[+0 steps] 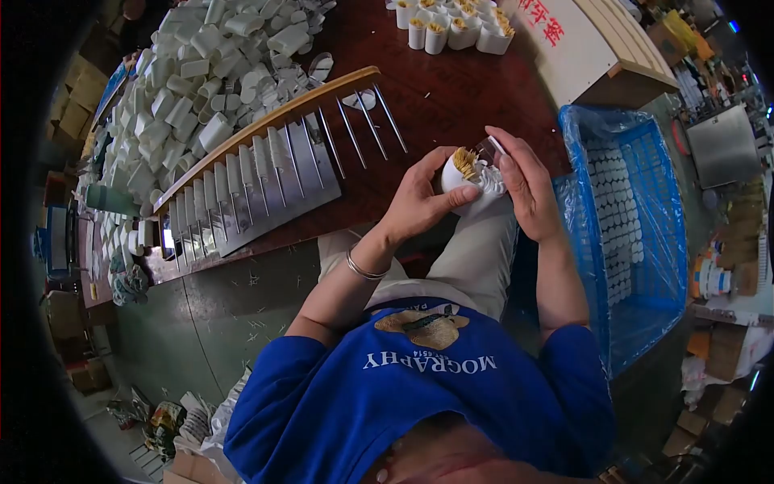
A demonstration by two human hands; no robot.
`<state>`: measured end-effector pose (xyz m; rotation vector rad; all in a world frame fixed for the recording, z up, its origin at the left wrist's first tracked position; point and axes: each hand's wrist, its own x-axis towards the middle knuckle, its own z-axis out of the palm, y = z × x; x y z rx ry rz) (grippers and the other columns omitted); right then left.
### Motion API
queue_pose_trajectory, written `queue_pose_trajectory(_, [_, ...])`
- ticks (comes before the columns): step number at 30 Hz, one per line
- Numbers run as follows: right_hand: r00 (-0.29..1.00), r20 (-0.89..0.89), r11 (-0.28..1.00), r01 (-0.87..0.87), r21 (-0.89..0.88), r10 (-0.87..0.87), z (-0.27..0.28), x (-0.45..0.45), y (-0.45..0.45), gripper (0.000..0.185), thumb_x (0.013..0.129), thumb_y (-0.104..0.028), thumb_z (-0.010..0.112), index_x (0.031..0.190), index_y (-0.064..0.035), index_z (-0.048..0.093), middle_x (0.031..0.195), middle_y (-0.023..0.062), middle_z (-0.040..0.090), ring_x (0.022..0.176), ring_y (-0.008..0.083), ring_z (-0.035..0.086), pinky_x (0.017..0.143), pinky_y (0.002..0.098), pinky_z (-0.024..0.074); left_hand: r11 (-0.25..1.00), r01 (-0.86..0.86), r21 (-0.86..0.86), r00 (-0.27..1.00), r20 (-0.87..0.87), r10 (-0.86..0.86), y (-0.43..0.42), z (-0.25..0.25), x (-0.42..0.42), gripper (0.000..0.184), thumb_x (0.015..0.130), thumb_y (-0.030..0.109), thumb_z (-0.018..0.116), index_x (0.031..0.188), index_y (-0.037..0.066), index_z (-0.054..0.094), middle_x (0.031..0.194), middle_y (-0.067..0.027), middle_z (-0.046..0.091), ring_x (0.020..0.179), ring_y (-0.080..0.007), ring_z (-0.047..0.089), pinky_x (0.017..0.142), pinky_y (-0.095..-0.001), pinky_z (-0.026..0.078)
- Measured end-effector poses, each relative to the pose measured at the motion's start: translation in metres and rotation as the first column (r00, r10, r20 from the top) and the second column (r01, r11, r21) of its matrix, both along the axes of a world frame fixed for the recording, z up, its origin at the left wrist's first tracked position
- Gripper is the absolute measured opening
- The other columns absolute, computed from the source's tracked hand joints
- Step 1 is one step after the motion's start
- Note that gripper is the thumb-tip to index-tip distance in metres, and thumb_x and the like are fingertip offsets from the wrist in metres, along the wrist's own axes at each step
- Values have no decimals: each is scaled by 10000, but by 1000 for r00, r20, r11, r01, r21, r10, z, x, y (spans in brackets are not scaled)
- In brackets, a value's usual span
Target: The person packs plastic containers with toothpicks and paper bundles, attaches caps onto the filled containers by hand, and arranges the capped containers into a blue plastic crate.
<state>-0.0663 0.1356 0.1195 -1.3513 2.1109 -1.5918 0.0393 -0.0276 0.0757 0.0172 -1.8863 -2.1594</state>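
Note:
My left hand [423, 192] is wrapped around a white toothpick holder [452, 177], its thumb across the front. Yellowish toothpicks [465, 162] stick up out of the holder. My right hand [528, 187] pinches a small clear lid with a white edge [493, 148] just beside the toothpicks. Between the two hands sits a ridged white bunch [489, 181]; its kind is too small to make out. Both hands are above my lap, at the front edge of the dark red table [451, 97].
A large heap of white holders [193, 73] covers the table's left. In front of it stands a wooden rack with metal rods [347, 129]. Filled toothpick holders [459, 31] stand at the back by a wooden box [592, 48]. A blue crate [676, 242] holding white pieces is at right.

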Motion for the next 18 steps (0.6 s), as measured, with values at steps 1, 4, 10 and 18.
queue_pose_trajectory(1, [998, -66, 999, 24, 23, -22, 3, 1, 1, 379, 1039, -235, 421, 1327, -6, 513, 1167, 155, 584, 1007, 225, 585, 909, 299, 446, 1000, 6, -5, 1000, -2, -6, 0, 2, 1, 534, 822, 280, 783, 1220, 12, 547, 1046, -38, 603, 951, -114, 564, 830, -269, 485])
queue_pose_trajectory(4, [995, -74, 997, 66, 49, -62, 10, 2, 6, 374, 1038, -228, 424, 1324, -6, 520, 1128, 163, 586, 986, 245, 590, 885, 314, 458, 1000, 29, 0, 998, 50, -29, -2, 7, 3, 536, 808, 255, 795, 1225, 25, 550, 1121, -34, 581, 1011, -118, 552, 906, -270, 451])
queue_pose_trajectory(10, [998, -7, 998, 60, 15, -60, -1, 11, 1, 385, 1048, -252, 411, 1347, -34, 519, 1090, 69, 556, 937, 138, 519, 860, 258, 428, 998, 55, 10, 998, -5, -55, 4, -2, 3, 572, 800, 278, 801, 1235, 16, 539, 1035, -61, 622, 924, -129, 594, 812, -281, 511])
queue_pose_trajectory(18, [1000, -25, 994, -8, 106, 11, -24, -13, -16, 368, 1039, -226, 431, 1315, -3, 531, 1058, 113, 560, 954, 189, 548, 876, 276, 427, 995, 85, 45, 992, 92, -89, -10, -28, -22, 578, 789, 282, 810, 1224, 17, 538, 1026, -70, 624, 909, -140, 600, 788, -292, 523])
